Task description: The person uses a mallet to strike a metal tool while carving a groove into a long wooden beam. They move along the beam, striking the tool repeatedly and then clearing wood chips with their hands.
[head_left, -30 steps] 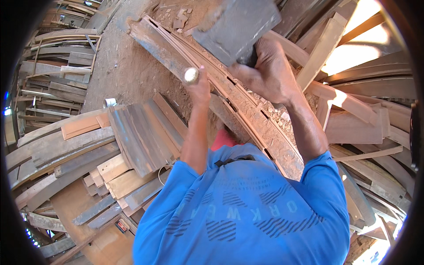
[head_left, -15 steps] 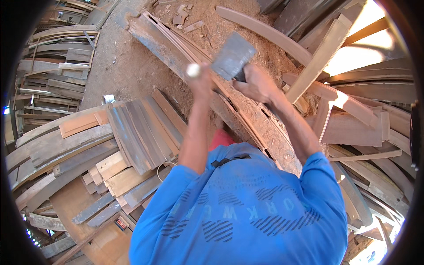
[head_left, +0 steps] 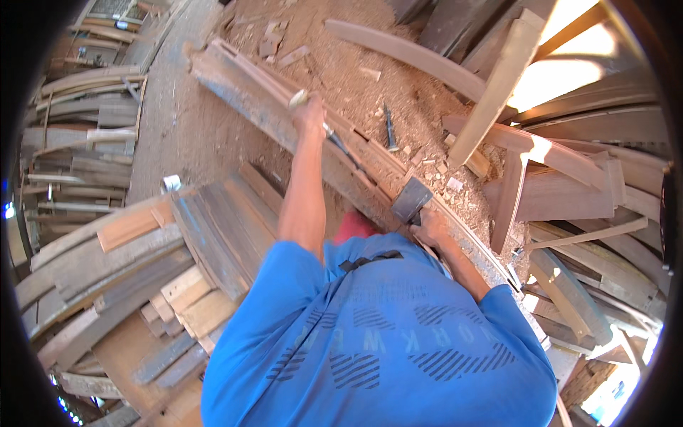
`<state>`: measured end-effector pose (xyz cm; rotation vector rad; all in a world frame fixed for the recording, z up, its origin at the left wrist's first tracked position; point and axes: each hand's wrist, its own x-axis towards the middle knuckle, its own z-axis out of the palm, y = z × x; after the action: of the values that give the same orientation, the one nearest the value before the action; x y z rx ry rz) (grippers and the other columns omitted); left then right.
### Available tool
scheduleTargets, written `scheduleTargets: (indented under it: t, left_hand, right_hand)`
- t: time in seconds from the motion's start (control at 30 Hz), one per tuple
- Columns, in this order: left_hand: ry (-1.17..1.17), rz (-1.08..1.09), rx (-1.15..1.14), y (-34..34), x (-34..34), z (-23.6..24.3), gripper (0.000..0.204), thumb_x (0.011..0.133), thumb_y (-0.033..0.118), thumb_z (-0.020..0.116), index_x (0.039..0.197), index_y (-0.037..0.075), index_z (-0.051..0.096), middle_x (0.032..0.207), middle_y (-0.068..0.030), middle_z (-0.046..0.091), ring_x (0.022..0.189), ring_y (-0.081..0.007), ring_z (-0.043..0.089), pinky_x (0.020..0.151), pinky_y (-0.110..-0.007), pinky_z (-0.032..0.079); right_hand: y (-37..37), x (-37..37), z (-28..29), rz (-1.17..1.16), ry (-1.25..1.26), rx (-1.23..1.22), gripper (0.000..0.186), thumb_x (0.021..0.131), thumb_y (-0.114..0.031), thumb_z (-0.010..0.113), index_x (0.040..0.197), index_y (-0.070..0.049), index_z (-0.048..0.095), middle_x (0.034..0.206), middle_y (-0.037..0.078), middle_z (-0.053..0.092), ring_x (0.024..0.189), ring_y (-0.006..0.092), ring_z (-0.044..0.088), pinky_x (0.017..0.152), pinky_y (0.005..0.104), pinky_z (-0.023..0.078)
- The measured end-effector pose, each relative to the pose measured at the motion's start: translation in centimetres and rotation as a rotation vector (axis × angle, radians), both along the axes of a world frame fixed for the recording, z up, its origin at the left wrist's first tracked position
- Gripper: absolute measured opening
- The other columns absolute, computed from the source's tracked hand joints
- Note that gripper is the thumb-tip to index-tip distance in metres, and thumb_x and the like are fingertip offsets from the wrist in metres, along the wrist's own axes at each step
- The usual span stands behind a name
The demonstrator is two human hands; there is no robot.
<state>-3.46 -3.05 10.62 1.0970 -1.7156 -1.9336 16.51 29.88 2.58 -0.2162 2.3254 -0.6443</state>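
Note:
My left hand [head_left: 310, 119] is closed round the pale handle of a chisel [head_left: 340, 144]. Its blade slants down toward the slotted edge of a long reddish wooden rail [head_left: 380, 161], which lies diagonally in front of me; whether the tip touches is hard to tell. Closer to my body, my right hand [head_left: 431, 232] grips a mallet with a dark, blocky head [head_left: 412, 201] by its short handle. The mallet head rests on or just above the near part of the rail. Beside the rail, a second, dark chisel [head_left: 390, 129] lies among the shavings.
A weathered plank [head_left: 249, 99] runs under and along the rail. Stacked boards [head_left: 228, 228] stand to my left, with a white cup-like object [head_left: 171, 183] behind them. On the right are a leaning post [head_left: 498, 85] and a curved timber [head_left: 413, 53]. Sawdust and chips cover the ground.
My right hand has brought the mallet down and back toward my body, away from the left hand. The left hand has tilted the chisel, so its blade now shows. The view has shifted slightly.

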Motion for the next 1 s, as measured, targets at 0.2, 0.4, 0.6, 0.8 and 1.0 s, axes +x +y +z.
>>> scheduleTargets:
  t: [0.2, 0.4, 0.6, 0.8, 1.0]
  left_hand:
    - [0.329, -0.227, -0.15, 6.4, 8.1, 1.1, 0.023, 0.093, 0.015, 0.073, 0.09, 0.004, 0.054, 0.075, -0.0022, 0.056, 0.052, -0.011, 0.05, 0.045, -0.027, 0.045]
    - [0.006, 0.148, 0.249, -1.8, 2.9, -2.7, 0.018, 0.092, 0.012, 0.074, 0.088, 0.003, 0.058, 0.067, -0.0021, 0.052, 0.049, -0.0143, 0.049, 0.045, -0.03, 0.045]
    - [0.571, -0.938, 0.36, -0.1, 6.5, 2.5, 0.014, 0.087, 0.013, 0.076, 0.09, 0.012, 0.062, 0.058, 0.0034, 0.053, 0.051, -0.008, 0.055, 0.046, -0.028, 0.046]
    - [0.417, -0.761, 0.367, -0.3, 7.7, 8.8, 0.019, 0.082, 0.016, 0.079, 0.089, 0.012, 0.062, 0.064, 0.0006, 0.06, 0.049, -0.0066, 0.055, 0.041, -0.025, 0.046]
    - [-0.555, -1.134, -0.798, 4.6, 11.1, 3.9, 0.071, 0.078, 0.048, 0.081, 0.127, -0.001, 0.064, 0.108, -0.023, 0.073, 0.103, -0.0325, 0.071, 0.095, -0.041, 0.055]
  right_hand:
    - [-0.6, -0.3, 1.7, 0.049, -0.058, 0.049, 0.051, 0.077, -0.037, 0.075, 0.105, 0.005, 0.067, 0.105, 0.031, 0.069, 0.102, 0.0464, 0.067, 0.09, 0.0503, 0.054]
    - [-1.4, 0.0, 2.0, 0.114, -0.066, 0.084, 0.054, 0.079, -0.041, 0.076, 0.106, 0.005, 0.067, 0.105, 0.031, 0.069, 0.102, 0.0451, 0.067, 0.092, 0.0503, 0.053]
    - [-1.4, -0.3, 2.8, 0.072, -0.093, 0.09, 0.056, 0.079, -0.043, 0.077, 0.108, 0.004, 0.066, 0.104, 0.03, 0.069, 0.102, 0.0435, 0.067, 0.091, 0.0501, 0.053]
    - [-1.1, 0.3, 1.0, 0.091, -0.033, 0.051, 0.055, 0.079, -0.042, 0.077, 0.108, 0.003, 0.066, 0.102, 0.028, 0.069, 0.101, 0.043, 0.066, 0.09, 0.0501, 0.052]
    - [-1.4, 0.1, 1.3, 0.123, -0.04, 0.096, 0.057, 0.078, -0.044, 0.077, 0.107, 0.004, 0.066, 0.104, 0.029, 0.069, 0.101, 0.0431, 0.067, 0.091, 0.0501, 0.052]
